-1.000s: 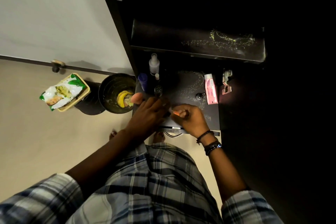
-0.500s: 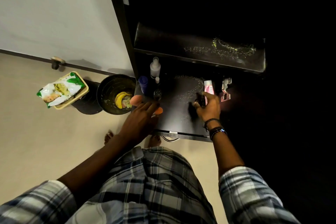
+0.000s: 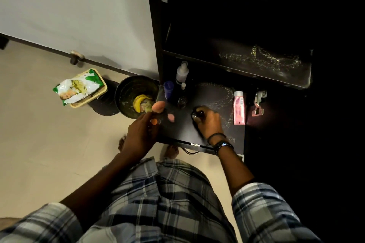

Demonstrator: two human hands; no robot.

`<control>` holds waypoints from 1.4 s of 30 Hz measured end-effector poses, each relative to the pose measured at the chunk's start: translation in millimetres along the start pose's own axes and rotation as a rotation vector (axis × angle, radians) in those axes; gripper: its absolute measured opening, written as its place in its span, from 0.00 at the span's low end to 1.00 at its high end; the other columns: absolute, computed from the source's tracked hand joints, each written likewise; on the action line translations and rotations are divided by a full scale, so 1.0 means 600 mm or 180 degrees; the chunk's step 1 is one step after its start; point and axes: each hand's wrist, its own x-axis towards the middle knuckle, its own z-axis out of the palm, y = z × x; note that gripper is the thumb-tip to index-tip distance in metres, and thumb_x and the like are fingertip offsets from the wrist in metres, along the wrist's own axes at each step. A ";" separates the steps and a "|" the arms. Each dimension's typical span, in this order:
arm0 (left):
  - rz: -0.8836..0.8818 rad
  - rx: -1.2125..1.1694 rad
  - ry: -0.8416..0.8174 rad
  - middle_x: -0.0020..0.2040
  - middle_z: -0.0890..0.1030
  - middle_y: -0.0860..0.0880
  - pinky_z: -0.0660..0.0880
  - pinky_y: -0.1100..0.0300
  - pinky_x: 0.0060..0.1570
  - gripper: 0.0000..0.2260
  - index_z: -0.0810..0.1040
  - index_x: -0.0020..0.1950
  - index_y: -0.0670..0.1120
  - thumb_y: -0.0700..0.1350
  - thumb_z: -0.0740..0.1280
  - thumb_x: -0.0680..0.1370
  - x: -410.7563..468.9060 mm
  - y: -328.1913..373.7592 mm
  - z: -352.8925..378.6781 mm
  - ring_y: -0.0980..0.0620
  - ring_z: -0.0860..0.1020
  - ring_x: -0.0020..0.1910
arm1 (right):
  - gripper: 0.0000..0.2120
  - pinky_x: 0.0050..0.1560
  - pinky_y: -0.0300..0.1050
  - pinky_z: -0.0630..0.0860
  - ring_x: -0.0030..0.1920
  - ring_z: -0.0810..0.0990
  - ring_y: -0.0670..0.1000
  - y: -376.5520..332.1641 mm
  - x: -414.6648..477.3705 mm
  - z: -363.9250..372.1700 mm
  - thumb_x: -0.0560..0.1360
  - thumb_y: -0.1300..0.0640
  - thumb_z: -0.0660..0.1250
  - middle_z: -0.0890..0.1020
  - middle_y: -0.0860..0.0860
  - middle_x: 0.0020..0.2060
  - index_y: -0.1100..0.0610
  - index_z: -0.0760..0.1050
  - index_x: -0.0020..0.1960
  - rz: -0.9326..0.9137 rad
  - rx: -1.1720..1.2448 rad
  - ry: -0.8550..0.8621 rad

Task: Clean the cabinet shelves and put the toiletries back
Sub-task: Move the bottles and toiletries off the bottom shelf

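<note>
- The dark cabinet (image 3: 256, 16) stands open ahead of me, its upper shelf (image 3: 256, 61) bare but streaked with pale residue, so I judge it not yet wiped clean.
- The lower shelf (image 3: 197, 128) carries the toiletries: residue curves across its right half, so the cleaning looks unfinished here too.
- On the floor to my left sits a black bin (image 3: 136, 94) with a banana peel in it, beside a basket (image 3: 87, 89) holding a green-and-white packet; both are well apart from the job.
- The pink tube (image 3: 239, 107) lies flat at the shelf's right edge, long axis running front to back, just right of my right hand and nearer to it than to my left.
- A clear spray bottle (image 3: 182, 73), a blue bottle (image 3: 168, 88) and a tiny white-capped vial (image 3: 183, 86) stand upright at the back left, nearer my left hand.
- My right hand (image 3: 209, 122) is curled closed round a small dark bottle (image 3: 197, 113), low over mid-shelf; I cannot tell if its base touches the shelf.
- My left hand (image 3: 142, 134) hovers at the shelf's front left corner, fingers partly closed on something small with pinkish-orange showing; what it is, I cannot tell.
</note>
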 end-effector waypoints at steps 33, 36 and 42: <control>-0.0180 0.0171 -0.0396 0.65 0.76 0.51 0.75 0.55 0.53 0.20 0.74 0.67 0.52 0.44 0.68 0.76 0.035 -0.021 0.044 0.47 0.77 0.59 | 0.16 0.59 0.54 0.73 0.58 0.76 0.66 0.116 0.058 -0.084 0.77 0.62 0.62 0.75 0.65 0.58 0.61 0.71 0.64 0.1294 -0.0764 0.0363; -0.0230 0.0192 -0.0398 0.64 0.77 0.49 0.75 0.53 0.53 0.18 0.74 0.66 0.52 0.49 0.64 0.76 0.034 -0.022 0.038 0.45 0.77 0.58 | 0.14 0.56 0.54 0.74 0.55 0.78 0.66 0.102 0.058 -0.083 0.76 0.62 0.62 0.80 0.64 0.54 0.61 0.72 0.61 0.1229 -0.0546 0.0496; -0.0177 0.0197 -0.0272 0.64 0.77 0.46 0.71 0.57 0.51 0.19 0.73 0.67 0.49 0.43 0.67 0.76 0.027 -0.012 0.032 0.43 0.77 0.58 | 0.24 0.53 0.53 0.75 0.56 0.78 0.66 0.082 0.055 -0.055 0.76 0.54 0.65 0.78 0.64 0.57 0.61 0.63 0.67 0.1409 0.0012 0.0749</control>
